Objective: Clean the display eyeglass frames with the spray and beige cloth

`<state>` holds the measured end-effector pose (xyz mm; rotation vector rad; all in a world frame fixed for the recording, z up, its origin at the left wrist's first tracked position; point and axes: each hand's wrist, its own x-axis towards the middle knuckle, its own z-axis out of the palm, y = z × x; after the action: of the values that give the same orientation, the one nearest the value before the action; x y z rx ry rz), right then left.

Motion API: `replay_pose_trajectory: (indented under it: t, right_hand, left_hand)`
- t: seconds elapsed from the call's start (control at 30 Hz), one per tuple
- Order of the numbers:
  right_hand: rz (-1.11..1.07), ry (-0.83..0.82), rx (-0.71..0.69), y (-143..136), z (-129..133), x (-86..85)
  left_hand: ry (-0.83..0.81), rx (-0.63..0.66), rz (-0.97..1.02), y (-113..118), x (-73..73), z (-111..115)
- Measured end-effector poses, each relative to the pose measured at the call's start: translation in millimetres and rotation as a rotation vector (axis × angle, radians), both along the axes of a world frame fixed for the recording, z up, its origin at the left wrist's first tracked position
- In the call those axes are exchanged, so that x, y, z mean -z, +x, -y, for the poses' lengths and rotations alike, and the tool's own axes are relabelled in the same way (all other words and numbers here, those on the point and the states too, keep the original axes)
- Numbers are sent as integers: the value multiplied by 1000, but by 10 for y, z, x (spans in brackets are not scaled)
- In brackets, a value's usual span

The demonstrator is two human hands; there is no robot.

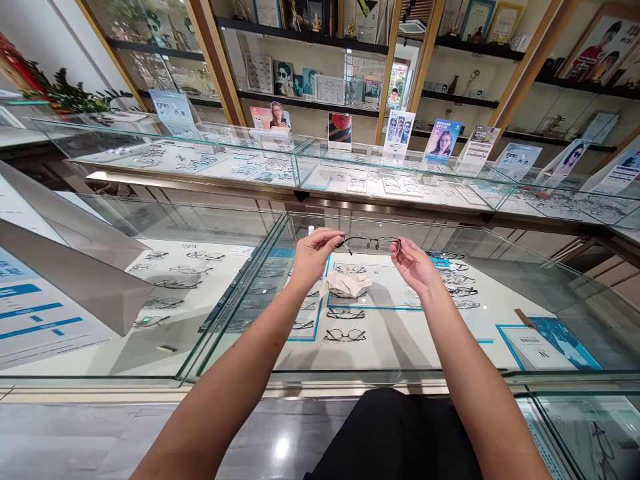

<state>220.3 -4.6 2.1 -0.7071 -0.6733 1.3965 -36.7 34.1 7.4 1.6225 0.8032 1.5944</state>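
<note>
A pair of thin dark-framed glasses (pixel 369 244) is held up level above the glass display case. My left hand (pixel 318 252) pinches its left end, and my right hand (pixel 413 264) grips the right end between thumb and fingers. Just below the glasses, a crumpled beige cloth (pixel 348 283) lies over part of the rows of frames. Nearer to me, a pair of round-lensed glasses (pixel 345 335) sits in the case, with another pair (pixel 345 313) behind it.
Large white cards (pixel 60 293) stand at the left on the case. Across the aisle runs a second glass case (pixel 260 167) with upright advertising cards (pixel 399 133). A blue-and-white leaflet (pixel 545 343) lies at the right. My black-clothed leg (pixel 395 433) is near the front edge.
</note>
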Motion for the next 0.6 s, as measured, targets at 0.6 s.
replay_pose_trajectory:
  t: [0.6]
  right_hand:
    - [103, 69, 55, -80, 9, 22]
  left_hand:
    - [-19, -115, 75, 29, 84, -3]
